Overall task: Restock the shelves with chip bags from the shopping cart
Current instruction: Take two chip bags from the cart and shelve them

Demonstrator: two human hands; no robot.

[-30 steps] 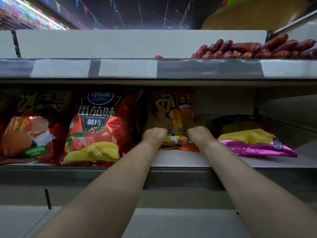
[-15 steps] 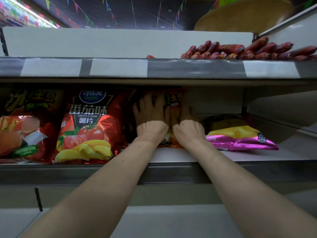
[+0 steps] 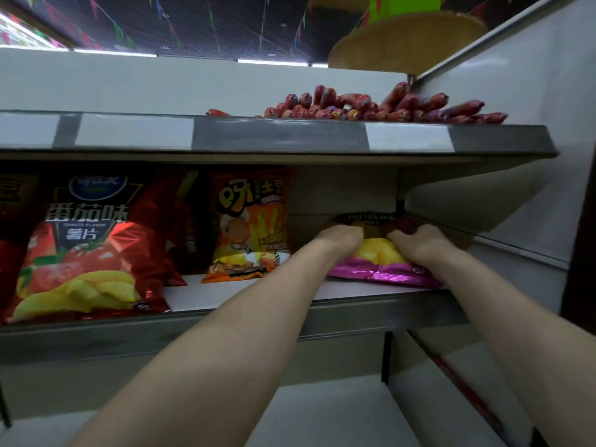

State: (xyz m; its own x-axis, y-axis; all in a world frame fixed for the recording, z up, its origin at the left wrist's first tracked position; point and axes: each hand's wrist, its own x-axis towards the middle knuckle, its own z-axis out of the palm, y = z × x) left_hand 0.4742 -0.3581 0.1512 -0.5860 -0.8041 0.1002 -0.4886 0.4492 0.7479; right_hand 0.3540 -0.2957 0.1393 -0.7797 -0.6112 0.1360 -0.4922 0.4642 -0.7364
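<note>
We see the lower shelf [image 3: 245,293] carrying three bags in a row: a large red chip bag [image 3: 90,253] standing at the left, a smaller orange bag [image 3: 250,227] upright just beside it, and a purple-and-yellow bag [image 3: 382,267] lying flat at the right end. On the upper shelf [image 3: 277,138], fronted by blank white label strips [image 3: 135,133], red sausages [image 3: 371,108] lie heaped at the right.

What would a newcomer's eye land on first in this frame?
The left hand and right hand hold a purple chip bag lying flat at the right end of the middle shelf. Left of it stand an orange fries bag and a red tomato chip bag; red sausages pile above.
</note>
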